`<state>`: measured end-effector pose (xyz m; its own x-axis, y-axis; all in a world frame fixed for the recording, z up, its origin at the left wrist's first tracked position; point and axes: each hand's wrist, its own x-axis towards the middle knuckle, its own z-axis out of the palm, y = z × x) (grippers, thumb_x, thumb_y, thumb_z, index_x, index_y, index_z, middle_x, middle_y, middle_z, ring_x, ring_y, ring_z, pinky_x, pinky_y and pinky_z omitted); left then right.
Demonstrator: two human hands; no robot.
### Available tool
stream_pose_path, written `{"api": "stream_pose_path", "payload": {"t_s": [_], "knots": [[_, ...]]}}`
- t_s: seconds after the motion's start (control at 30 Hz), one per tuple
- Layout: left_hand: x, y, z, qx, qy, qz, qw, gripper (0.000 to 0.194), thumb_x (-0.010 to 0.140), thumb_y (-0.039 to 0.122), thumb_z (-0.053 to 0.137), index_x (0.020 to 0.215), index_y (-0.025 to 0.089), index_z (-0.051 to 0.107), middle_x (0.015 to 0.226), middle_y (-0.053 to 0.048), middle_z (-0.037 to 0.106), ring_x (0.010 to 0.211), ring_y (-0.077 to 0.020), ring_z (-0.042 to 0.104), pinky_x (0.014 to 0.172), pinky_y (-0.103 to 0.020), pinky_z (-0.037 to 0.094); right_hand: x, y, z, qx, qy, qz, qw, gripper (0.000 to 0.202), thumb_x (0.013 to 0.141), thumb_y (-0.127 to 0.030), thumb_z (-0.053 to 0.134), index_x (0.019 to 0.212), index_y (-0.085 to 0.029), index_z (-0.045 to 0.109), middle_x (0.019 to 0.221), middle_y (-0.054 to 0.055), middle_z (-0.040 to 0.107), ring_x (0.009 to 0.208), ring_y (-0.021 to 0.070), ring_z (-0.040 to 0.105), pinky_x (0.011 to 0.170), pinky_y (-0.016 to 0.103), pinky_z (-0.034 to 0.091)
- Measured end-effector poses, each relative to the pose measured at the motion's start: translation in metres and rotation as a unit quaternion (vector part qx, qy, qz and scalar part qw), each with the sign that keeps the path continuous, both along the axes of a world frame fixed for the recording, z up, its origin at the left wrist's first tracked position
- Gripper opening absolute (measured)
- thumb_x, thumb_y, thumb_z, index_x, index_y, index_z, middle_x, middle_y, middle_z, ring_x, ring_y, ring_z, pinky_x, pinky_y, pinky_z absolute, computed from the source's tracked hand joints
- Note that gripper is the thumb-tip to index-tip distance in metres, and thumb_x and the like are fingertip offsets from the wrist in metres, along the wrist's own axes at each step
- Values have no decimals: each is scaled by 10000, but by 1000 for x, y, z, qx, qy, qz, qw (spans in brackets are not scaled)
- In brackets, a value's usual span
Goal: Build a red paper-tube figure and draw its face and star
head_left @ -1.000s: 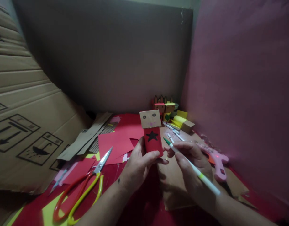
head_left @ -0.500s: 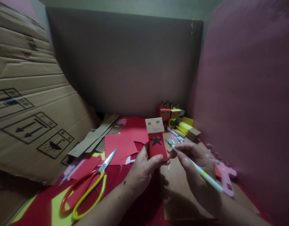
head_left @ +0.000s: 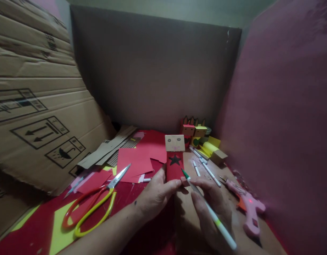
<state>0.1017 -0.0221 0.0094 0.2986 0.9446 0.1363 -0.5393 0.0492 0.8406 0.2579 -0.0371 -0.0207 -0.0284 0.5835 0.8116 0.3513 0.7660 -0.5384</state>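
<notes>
My left hand (head_left: 160, 193) is closed around the lower part of a paper figure (head_left: 175, 170). The figure has a red body with a black star and a light cardboard head with drawn eyes and a pink mark below them. Between the fingers of my right hand (head_left: 212, 198) is a white marker (head_left: 211, 212) with a green tip and a yellow-green band. Its tip is at the lower right of the star, close to the red body; whether it touches the paper I cannot tell.
Scissors (head_left: 107, 198) with red and yellow handles lie at left among red paper sheets (head_left: 134, 161). Strips of cardboard (head_left: 107, 150) are behind. At right are several markers (head_left: 210, 171), a pink glue gun (head_left: 250, 203) and a yellow paper roll (head_left: 210, 148). Two figures (head_left: 194, 131) stand at the back.
The marker tip has moved down and left, from beside the star to nearer the red body's lower right. My right hand has shifted down, uncovering more markers and the glue gun's nozzle.
</notes>
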Motion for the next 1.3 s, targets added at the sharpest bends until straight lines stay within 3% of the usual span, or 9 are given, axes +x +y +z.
{"api": "stream_pose_path", "payload": {"t_s": [0.13, 0.27, 0.4, 0.5, 0.6, 0.73, 1.03, 1.3], "knots": [[-1, 0, -1, 6, 8, 4, 1000, 345, 830, 188, 731, 1148, 153, 601, 987, -95, 719, 862, -182, 676, 839, -313, 517, -3, 0, 8, -36, 22, 27, 999, 246, 906, -167, 589, 1114, -282, 652, 973, 27, 769, 868, 200, 754, 711, 275, 611], [-1, 3, -7, 14, 10, 24, 1000, 361, 821, 192, 738, 1151, 141, 600, 1073, -118, 701, 894, -187, 667, 837, -322, 521, -9, 7, 29, -99, 118, 101, 983, 109, 927, -220, 583, 999, -250, 660, 847, 27, 737, 730, 184, 722, 625, 279, 590], [-1, 3, -9, 18, 18, 36, 999, 367, 820, 212, 736, 1158, 152, 606, 1156, -128, 679, 886, -186, 660, 814, -331, 533, -11, 13, 48, -84, 148, 98, 980, 107, 940, -215, 562, 977, -261, 651, 763, -8, 679, 694, 157, 680, 626, 270, 563], [0, 3, -8, 24, 23, 43, 999, 336, 825, 230, 725, 1138, 168, 623, 1129, -110, 689, 898, -196, 655, 811, -334, 532, -7, 14, 52, -22, 96, 116, 988, 166, 907, -142, 592, 985, -262, 676, 883, 22, 703, 837, 181, 698, 736, 307, 570], [1, 4, -9, 25, 28, 51, 998, 325, 820, 242, 726, 1119, 162, 627, 1068, -104, 702, 865, -188, 655, 797, -318, 528, -3, 15, 50, 27, 75, 147, 986, 228, 895, -80, 587, 1005, -260, 674, 958, 43, 697, 883, 189, 689, 769, 330, 577], [1, 7, -12, 31, 17, 47, 998, 343, 790, 220, 751, 1091, 159, 599, 1023, -109, 698, 869, -193, 654, 764, -316, 525, 0, 18, 40, 2, 96, 162, 982, 203, 888, -81, 608, 967, -261, 660, 863, 18, 681, 741, 165, 683, 645, 284, 577], [1, 8, -18, 12, 3, 43, 999, 348, 814, 210, 736, 1115, 162, 567, 916, -59, 691, 792, -169, 657, 714, -297, 525, -7, 13, 12, -73, 59, 102, 990, 64, 923, -166, 600, 928, -228, 616, 785, -2, 672, 676, 148, 663, 593, 238, 525], [1, 10, -22, 26, 20, 25, 999, 375, 806, 263, 756, 1114, 168, 564, 967, -67, 702, 804, -179, 659, 728, -307, 519, -10, 15, 8, -57, 46, 43, 996, 42, 919, -196, 602, 925, -227, 630, 739, -16, 686, 631, 135, 667, 559, 214, 516]]}}
